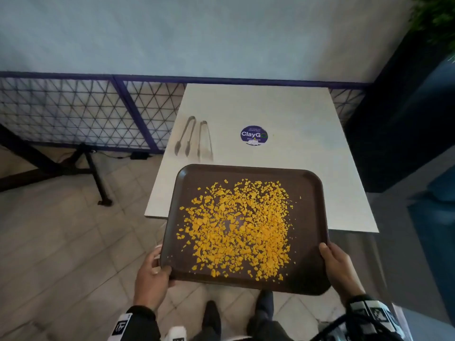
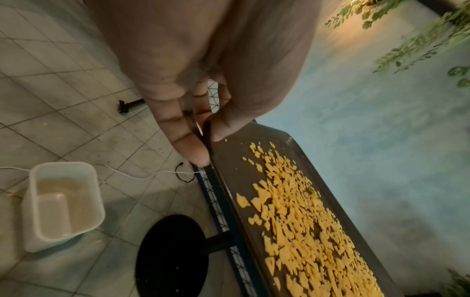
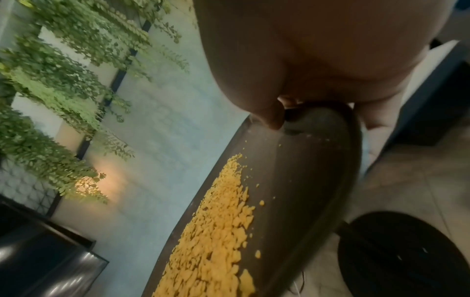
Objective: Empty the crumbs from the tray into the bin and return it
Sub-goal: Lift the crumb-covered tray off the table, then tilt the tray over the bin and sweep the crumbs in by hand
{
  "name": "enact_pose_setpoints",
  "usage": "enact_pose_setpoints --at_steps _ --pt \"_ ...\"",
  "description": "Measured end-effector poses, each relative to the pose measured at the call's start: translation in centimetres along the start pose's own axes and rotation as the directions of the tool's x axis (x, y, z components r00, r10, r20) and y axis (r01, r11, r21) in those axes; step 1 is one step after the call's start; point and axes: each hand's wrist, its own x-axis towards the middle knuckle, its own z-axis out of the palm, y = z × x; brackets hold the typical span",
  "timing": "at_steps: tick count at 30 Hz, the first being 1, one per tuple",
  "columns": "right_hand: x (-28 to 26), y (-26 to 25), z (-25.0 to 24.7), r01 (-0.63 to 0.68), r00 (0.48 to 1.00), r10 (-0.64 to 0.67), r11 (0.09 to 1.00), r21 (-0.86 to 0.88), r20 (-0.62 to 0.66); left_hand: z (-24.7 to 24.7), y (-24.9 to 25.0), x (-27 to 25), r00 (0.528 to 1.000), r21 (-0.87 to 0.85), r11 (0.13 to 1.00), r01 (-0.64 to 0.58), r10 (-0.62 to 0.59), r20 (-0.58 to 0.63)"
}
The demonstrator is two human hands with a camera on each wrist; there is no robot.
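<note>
The person holds a brown tray by its two near corners, its far half over the near edge of the white surface and its near half out over the tiled floor. The left hand pinches the near-left corner, thumb on the rim and fingers curled beneath. The right hand grips the near-right corner the same way, thumb on top; its fingers go under the tray, hidden from the head view. Yellow-orange crumbs lie scattered thickly across the middle of the tray. Two metal tongs lie side by side on the far left of the surface, with a round blue sticker to their right. On the floor to the left stands a white plastic bin, well apart from the tray.
</note>
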Motion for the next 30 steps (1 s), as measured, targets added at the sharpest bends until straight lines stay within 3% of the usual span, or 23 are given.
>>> enact_pose_setpoints --at_steps 10,15,24,30 --pt "-6.9 6.4 7.4 -0.247 0.961 0.251 0.968 0.054 -0.114 -7.1 -7.6 -2.1 0.997 0.128 0.990 0.065 -0.071 0.038" --pt "-9.6 8.4 8.8 -0.268 0.942 0.243 0.960 -0.081 -0.232 -8.1 -11.5 -2.8 0.998 0.245 0.968 0.060 -0.067 0.019" --pt "-10.8 13.4 8.3 -0.313 0.928 0.269 0.938 -0.147 -0.256 -7.9 -16.5 -4.9 0.998 0.471 0.881 0.041 -0.056 0.019" --pt "-9.2 16.0 7.8 -0.293 0.938 0.246 0.940 -0.178 -0.243 -6.8 -19.1 -5.1 0.999 0.522 0.853 0.013 -0.035 0.033"
